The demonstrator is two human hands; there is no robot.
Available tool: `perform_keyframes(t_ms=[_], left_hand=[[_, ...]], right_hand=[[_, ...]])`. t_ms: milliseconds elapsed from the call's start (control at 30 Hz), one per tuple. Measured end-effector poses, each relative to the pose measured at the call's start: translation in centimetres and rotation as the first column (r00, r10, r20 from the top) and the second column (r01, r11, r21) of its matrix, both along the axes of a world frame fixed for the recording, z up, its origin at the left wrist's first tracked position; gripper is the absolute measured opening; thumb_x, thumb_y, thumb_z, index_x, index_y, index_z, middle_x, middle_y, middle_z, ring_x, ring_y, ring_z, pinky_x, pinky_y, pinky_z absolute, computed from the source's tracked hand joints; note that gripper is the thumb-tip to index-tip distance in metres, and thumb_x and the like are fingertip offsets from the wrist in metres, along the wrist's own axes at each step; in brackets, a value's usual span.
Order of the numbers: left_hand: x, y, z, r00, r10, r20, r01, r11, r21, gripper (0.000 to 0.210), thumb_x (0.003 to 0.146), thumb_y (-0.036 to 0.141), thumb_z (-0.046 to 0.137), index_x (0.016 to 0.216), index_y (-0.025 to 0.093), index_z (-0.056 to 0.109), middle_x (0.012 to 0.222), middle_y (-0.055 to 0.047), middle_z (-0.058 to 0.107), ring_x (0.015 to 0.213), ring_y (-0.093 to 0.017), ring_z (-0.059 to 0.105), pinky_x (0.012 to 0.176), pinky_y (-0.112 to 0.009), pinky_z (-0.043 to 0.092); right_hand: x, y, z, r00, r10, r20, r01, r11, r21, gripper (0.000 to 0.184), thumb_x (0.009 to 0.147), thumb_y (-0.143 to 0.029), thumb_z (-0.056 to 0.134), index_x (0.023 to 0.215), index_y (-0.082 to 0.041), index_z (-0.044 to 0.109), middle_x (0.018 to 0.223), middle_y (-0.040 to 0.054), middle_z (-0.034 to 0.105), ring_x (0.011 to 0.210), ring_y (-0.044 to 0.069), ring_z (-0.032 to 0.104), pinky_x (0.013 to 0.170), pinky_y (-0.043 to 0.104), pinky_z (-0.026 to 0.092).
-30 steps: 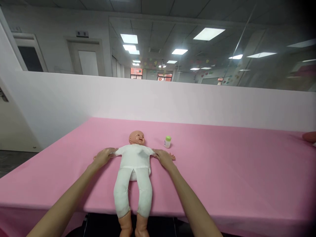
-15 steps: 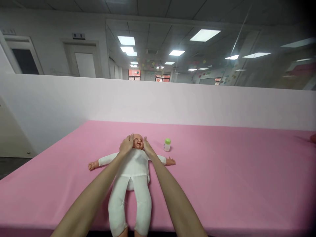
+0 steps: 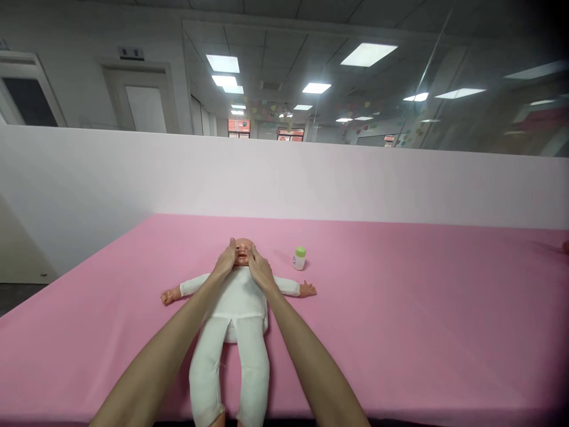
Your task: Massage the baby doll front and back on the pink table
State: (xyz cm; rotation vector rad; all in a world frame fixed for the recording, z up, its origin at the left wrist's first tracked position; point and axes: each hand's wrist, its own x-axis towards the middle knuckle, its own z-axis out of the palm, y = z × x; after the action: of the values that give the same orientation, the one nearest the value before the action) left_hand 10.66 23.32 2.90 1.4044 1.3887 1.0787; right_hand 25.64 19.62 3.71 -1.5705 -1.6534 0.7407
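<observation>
A baby doll [image 3: 240, 299] in a white top and white trousers lies on its back on the pink-covered table [image 3: 400, 320], arms spread wide, legs toward me. My left hand [image 3: 225, 259] cups the left side of its head, thumb upright against the cheek. On the other side my right hand [image 3: 261, 270] is curved round the head, with its thumb on the face beside the mouth. The other fingers of both hands are largely hidden. Between the thumbs, the doll's eyes and mouth partly show.
A small white jar with a green lid [image 3: 299, 258] stands right of the doll's head, beyond its outstretched arm. A white low wall [image 3: 355, 184] borders the table's far side, with glass above it. Something reddish [image 3: 565, 247] shows at the right edge.
Both thumbs have shifted on the doll's face; the right hand has come inward over the cheek, covering more of it. The camera view has moved slightly. The jar stays in place.
</observation>
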Motion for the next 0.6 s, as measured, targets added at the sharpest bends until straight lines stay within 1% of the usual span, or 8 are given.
perform_keyframes(t_ms=[100,200,300,367,433,500,533,600], left_hand=[[-0.2,-0.5,0.2,1.000,-0.020,-0.017,0.021,0.999,0.038,0.094,0.092,0.089,0.018,0.130,0.020,0.068,0.129,-0.014,0.074,0.126,-0.032,0.065,0.098,-0.036,0.049],[0.0,-1.2,1.4,0.987,0.021,-0.159,-0.005,0.995,0.100,0.084,0.098,0.081,0.020,0.134,0.019,0.064,0.138,-0.017,0.068,0.133,-0.036,0.059,0.107,-0.043,0.045],[1.4,-1.9,3.5,0.937,0.132,-0.322,-0.097,0.988,0.122,0.080,0.099,0.075,0.034,0.148,0.015,0.053,0.150,-0.023,0.057,0.143,-0.048,0.046,0.114,-0.059,0.035],[3.4,-2.5,5.0,0.924,0.194,-0.331,-0.124,0.967,0.221,0.080,0.097,0.072,0.043,0.154,0.016,0.046,0.161,-0.023,0.045,0.152,-0.049,0.031,0.120,-0.064,0.023],[6.2,-3.0,6.1,0.959,0.175,-0.225,-0.084,0.928,0.363,0.077,0.097,0.068,0.050,0.156,0.019,0.046,0.168,-0.018,0.035,0.159,-0.042,0.019,0.127,-0.058,0.012],[9.4,-3.3,6.6,1.000,0.019,-0.015,-0.011,0.911,0.413,0.071,0.097,0.064,0.054,0.154,0.021,0.050,0.169,-0.013,0.036,0.160,-0.035,0.019,0.131,-0.048,0.010],[11.1,-3.3,6.7,0.989,-0.086,0.118,0.037,0.929,0.368,0.069,0.098,0.063,0.054,0.152,0.021,0.051,0.168,-0.012,0.039,0.160,-0.033,0.022,0.130,-0.044,0.015],[14.1,-2.9,6.4,0.892,-0.182,0.415,0.141,0.982,0.128,0.072,0.101,0.067,0.044,0.153,0.018,0.050,0.164,-0.015,0.043,0.156,-0.032,0.033,0.126,-0.041,0.030]], right_hand=[[-0.2,-0.3,0.0,1.000,-0.018,0.025,0.018,1.000,0.007,0.093,0.097,-0.084,0.013,0.166,-0.025,0.030,0.148,0.0171,0.061,0.138,0.037,0.055,0.113,0.054,0.040],[0.0,-0.4,0.1,1.000,0.010,-0.006,-0.011,1.000,-0.026,0.089,0.097,-0.083,0.014,0.165,-0.028,0.033,0.148,0.0133,0.063,0.138,0.034,0.056,0.114,0.052,0.039],[0.9,-0.3,0.4,0.998,0.055,-0.026,-0.055,0.999,0.001,0.081,0.101,-0.079,0.014,0.157,-0.031,0.046,0.147,0.0077,0.064,0.138,0.030,0.055,0.116,0.047,0.038],[2.3,-0.1,0.7,0.999,0.037,0.004,-0.037,0.997,0.067,0.077,0.103,-0.074,0.013,0.144,-0.029,0.059,0.141,0.0071,0.068,0.133,0.029,0.059,0.114,0.044,0.040],[4.4,0.0,1.2,0.998,-0.032,0.061,0.023,0.989,0.147,0.074,0.106,-0.068,0.012,0.127,-0.025,0.068,0.125,0.0089,0.074,0.118,0.029,0.065,0.106,0.042,0.045],[7.2,0.1,1.7,0.982,-0.141,0.125,0.111,0.968,0.227,0.069,0.108,-0.062,0.014,0.114,-0.023,0.070,0.109,0.0101,0.076,0.102,0.028,0.068,0.098,0.040,0.048],[8.7,0.2,1.8,0.968,-0.199,0.152,0.154,0.952,0.264,0.066,0.108,-0.058,0.015,0.112,-0.022,0.070,0.106,0.0107,0.076,0.099,0.028,0.068,0.096,0.040,0.048],[11.8,0.3,1.9,0.936,-0.292,0.196,0.219,0.920,0.324,0.060,0.109,-0.049,0.017,0.117,-0.020,0.069,0.114,0.0131,0.075,0.107,0.029,0.066,0.100,0.040,0.046]])
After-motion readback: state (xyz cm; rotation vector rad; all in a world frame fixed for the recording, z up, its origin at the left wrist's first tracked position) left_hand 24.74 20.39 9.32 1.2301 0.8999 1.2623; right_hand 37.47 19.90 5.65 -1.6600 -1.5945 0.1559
